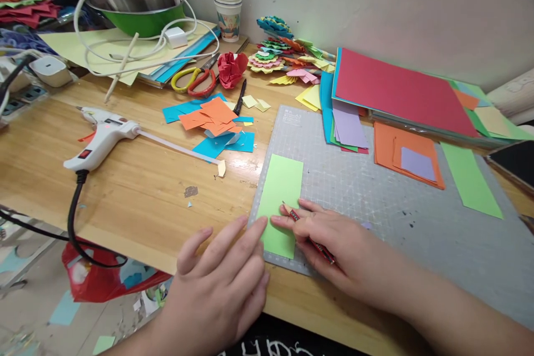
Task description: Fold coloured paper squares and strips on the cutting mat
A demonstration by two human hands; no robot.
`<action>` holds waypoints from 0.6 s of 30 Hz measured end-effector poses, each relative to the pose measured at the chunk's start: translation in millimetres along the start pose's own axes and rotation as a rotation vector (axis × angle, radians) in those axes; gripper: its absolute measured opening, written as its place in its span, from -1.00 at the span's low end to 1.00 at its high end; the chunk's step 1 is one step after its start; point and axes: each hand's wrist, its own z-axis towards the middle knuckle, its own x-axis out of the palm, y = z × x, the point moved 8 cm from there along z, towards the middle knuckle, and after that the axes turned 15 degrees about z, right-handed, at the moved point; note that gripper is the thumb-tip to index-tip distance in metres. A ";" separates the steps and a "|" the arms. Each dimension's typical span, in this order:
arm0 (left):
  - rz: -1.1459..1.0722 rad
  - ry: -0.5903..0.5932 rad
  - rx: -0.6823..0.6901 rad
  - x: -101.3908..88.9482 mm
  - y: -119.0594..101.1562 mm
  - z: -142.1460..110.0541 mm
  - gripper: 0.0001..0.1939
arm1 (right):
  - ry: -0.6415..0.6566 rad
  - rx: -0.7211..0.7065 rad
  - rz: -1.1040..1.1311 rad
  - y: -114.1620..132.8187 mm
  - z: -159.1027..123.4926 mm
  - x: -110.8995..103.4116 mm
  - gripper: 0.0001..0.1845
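A light green paper strip (pixel 280 192) lies on the grey cutting mat (pixel 375 194) near the table's front edge. My left hand (pixel 221 283) rests flat beside it, fingers stretched out, fingertips touching the strip's left edge. My right hand (pixel 337 245) lies on the strip's lower right part with fingers pressed on the paper. A red pencil (pixel 308 233) is tucked between its fingers, tip pointing up-left over the strip.
A white glue gun (pixel 100 139) with black cord lies at left. Orange and blue paper scraps (pixel 214 122), scissors (pixel 194 79) and a black pen (pixel 240 97) lie behind. Stacked coloured sheets (pixel 400 94) sit at right, folded paper flowers (pixel 275 50) and a paper cup (pixel 228 16) at the back.
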 end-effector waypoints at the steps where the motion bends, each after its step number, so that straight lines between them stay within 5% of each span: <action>1: 0.000 0.016 0.008 1.3 -0.9 0.7 -0.89 | -0.001 0.000 0.007 -0.4 0.2 -0.1 -0.77; 9: -0.063 0.061 -0.023 2.2 0.8 16.7 -0.75 | -0.043 0.105 0.238 -6.0 -0.1 -6.0 -0.67; 18: -0.079 0.049 0.005 7.2 -0.7 13.1 -0.67 | -0.463 0.314 0.797 -17.5 16.1 -32.3 -0.69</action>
